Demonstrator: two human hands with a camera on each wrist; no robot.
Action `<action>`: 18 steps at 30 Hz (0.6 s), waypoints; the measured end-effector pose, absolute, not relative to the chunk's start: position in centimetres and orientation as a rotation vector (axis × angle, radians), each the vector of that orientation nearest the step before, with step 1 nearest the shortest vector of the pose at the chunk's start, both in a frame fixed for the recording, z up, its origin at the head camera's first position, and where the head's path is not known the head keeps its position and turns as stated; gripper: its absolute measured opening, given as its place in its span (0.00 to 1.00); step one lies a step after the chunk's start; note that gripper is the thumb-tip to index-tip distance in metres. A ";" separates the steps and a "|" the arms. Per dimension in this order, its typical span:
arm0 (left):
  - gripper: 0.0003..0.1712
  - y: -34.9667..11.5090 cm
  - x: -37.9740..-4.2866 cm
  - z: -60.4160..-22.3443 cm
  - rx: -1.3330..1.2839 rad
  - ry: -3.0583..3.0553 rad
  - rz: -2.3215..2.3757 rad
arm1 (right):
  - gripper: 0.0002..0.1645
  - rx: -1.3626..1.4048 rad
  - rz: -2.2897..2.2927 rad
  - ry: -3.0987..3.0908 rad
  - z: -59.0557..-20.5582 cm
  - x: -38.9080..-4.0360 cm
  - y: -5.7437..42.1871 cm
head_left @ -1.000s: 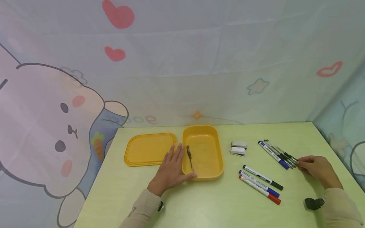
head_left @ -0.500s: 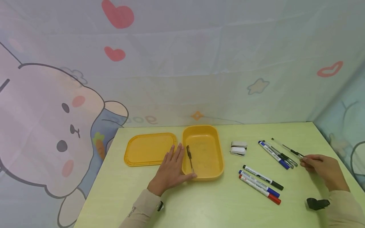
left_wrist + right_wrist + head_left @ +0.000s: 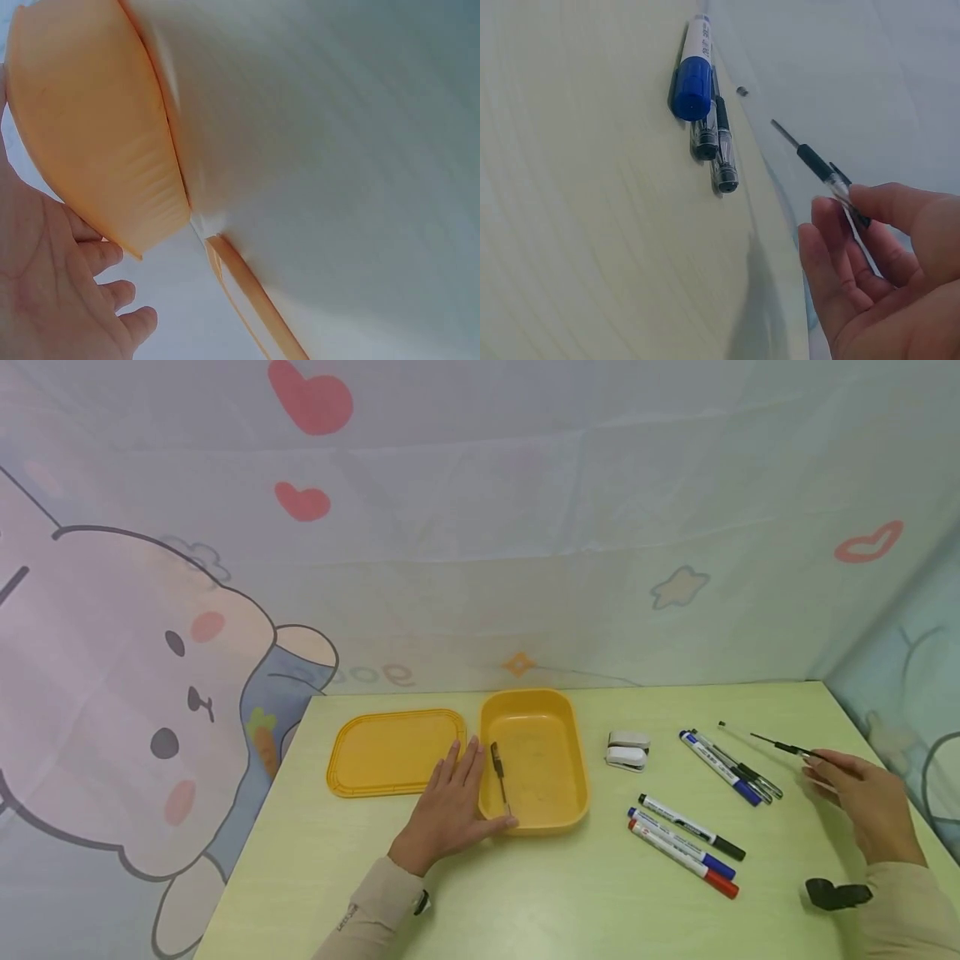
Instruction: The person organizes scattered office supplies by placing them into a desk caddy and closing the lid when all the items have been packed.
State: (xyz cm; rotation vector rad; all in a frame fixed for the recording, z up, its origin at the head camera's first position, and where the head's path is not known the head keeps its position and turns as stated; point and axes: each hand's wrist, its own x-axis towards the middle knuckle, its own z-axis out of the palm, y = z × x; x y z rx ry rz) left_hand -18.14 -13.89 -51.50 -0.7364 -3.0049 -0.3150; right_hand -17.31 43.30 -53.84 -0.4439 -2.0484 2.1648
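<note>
My right hand [image 3: 862,802] pinches a clear gel pen [image 3: 814,163] with a black grip between thumb and fingers. The pen is raised over the right side of the table, tip toward the back. Beside it lie a blue-capped marker [image 3: 716,764] and two gel pens [image 3: 757,781], close together. My left hand [image 3: 446,814] has its fingers spread along the left rim of a yellow box [image 3: 582,785], thumb at the front corner. Inside the box, a slim dark pen [image 3: 498,767] lies along the left wall.
A flat yellow lid [image 3: 397,753] lies left of the box. To the box's right is a white stapler [image 3: 627,752]. Nearer the front are a black marker [image 3: 690,827], a blue marker [image 3: 678,842] and a red marker [image 3: 682,858]. A printed cloth [image 3: 480,527] hangs behind the table.
My right hand has drawn one gel pen away from the group, then raised it and moved it to the right. The left hand stays on the box.
</note>
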 end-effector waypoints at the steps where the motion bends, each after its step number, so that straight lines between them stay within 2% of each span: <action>1: 0.68 -13.9 -18.1 -51.5 -0.735 -3.003 -0.315 | 0.09 -0.430 2.190 -2.002 -53.8 -17.3 43.3; 18: 0.68 -13.9 -18.1 -51.5 -0.741 -2.989 -0.285 | 0.12 -0.235 2.241 -1.675 -52.0 -17.8 42.1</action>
